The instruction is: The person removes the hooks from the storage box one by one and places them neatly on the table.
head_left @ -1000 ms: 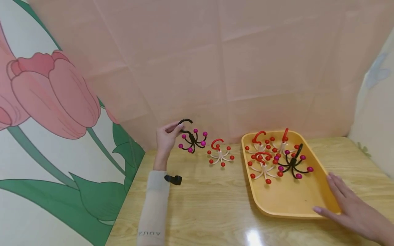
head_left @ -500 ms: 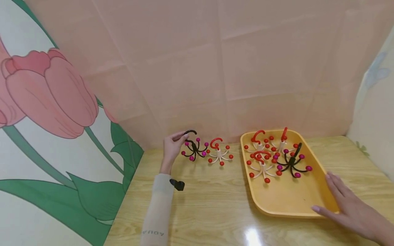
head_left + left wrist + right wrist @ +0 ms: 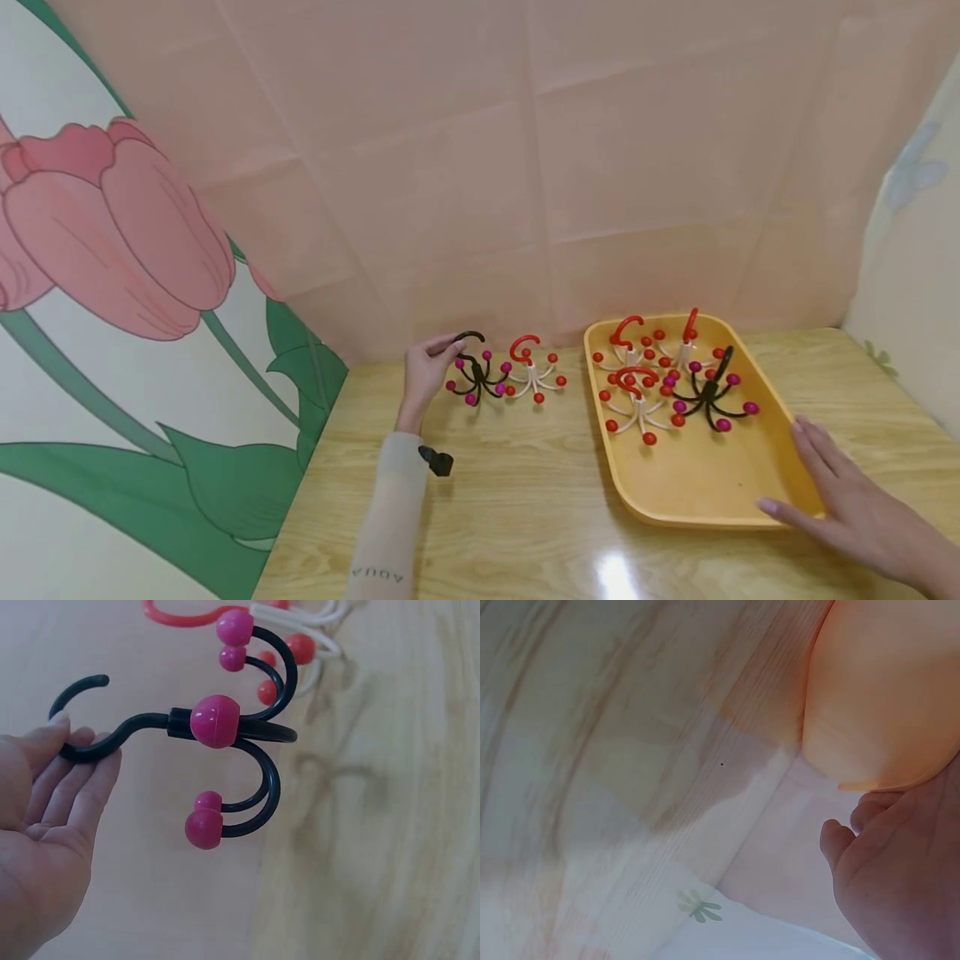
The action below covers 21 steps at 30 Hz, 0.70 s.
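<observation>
Pink tulips with green leaves [image 3: 127,233] cover the white panel at far left. Beside it, a pale sleeve with dark lettering [image 3: 386,517] leads along the wood-grained tabletop [image 3: 525,483] to the left hand [image 3: 425,372]. Its grip is a narrow pinch: thumb and fingers hold the curved top of a black hook rack with six magenta ball-tipped arms [image 3: 477,373]. In the left wrist view, the hook's free end sticks out past the thumb, while the stem and all the arms lie beyond the fingertips, outside the grip. In the head view the rack hangs to the right of the hand, its arms lowest; whether they touch the tabletop cannot be told.

Just right of it, a white rack with a red hook and red ball tips [image 3: 532,375] stands upright. Farther right, a shallow orange-yellow tray with rounded corners [image 3: 697,487] bears three similar white-and-red racks [image 3: 640,412] and a second black-and-magenta rack [image 3: 709,392]. At far right, the right hand [image 3: 862,512] rests at the tray's right side, fingers extended and thumb spread wide over the near corner.
</observation>
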Each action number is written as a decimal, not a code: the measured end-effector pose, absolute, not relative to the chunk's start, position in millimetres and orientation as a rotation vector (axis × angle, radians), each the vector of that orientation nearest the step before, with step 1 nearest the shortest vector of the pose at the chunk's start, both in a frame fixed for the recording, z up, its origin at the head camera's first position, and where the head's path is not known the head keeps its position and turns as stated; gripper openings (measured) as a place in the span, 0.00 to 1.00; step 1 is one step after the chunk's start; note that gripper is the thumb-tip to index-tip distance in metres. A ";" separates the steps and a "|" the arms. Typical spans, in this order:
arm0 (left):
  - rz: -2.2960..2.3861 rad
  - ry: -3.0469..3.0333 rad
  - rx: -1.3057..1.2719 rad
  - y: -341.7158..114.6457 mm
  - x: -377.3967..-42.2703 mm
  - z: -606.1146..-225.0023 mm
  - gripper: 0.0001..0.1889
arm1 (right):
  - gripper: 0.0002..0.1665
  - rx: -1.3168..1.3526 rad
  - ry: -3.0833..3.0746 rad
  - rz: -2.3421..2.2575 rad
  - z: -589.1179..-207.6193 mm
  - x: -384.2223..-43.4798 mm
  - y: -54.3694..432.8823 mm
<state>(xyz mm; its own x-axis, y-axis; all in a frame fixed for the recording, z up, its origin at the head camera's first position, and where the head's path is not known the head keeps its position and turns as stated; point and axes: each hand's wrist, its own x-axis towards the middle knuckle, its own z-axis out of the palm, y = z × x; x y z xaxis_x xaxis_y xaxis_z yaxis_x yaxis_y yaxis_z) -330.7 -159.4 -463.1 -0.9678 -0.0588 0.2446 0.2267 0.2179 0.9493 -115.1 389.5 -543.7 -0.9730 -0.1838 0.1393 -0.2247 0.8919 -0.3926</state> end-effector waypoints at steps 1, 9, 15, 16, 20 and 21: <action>-1.824 -2.273 -0.161 -159.4 -330.3 -464.3 0.14 | 0.67 0.313 -2.971 0.637 -542.9 -115.6 389.6; -1.784 -2.324 -0.123 -162.5 -329.8 -476.3 0.12 | 0.69 0.263 -3.050 0.624 -536.4 -121.1 389.6; -1.779 -2.344 -0.106 -164.0 -331.1 -483.4 0.12 | 0.69 0.271 -3.018 0.647 -539.8 -119.4 389.1; -1.781 -2.346 -0.103 -164.2 -331.3 -484.4 0.12 | 0.68 0.276 -3.006 0.650 -540.9 -118.9 389.0; -1.798 -2.353 -0.098 -164.9 -332.0 -488.7 0.11 | 0.68 0.278 -2.979 0.656 -544.0 -118.0 388.8; -1.807 -2.351 -0.100 -165.2 -332.2 -489.8 0.11 | 0.68 0.277 -2.975 0.655 -544.3 -118.1 388.8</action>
<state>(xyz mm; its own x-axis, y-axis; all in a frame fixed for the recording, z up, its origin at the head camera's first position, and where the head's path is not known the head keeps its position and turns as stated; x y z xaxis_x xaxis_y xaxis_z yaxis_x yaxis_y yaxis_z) -332.2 -165.2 -489.8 -0.9824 -0.0529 0.1791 0.1594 0.2616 0.9519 -118.1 388.8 -544.3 -0.9802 -0.1582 0.1189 -0.1936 0.8921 -0.4083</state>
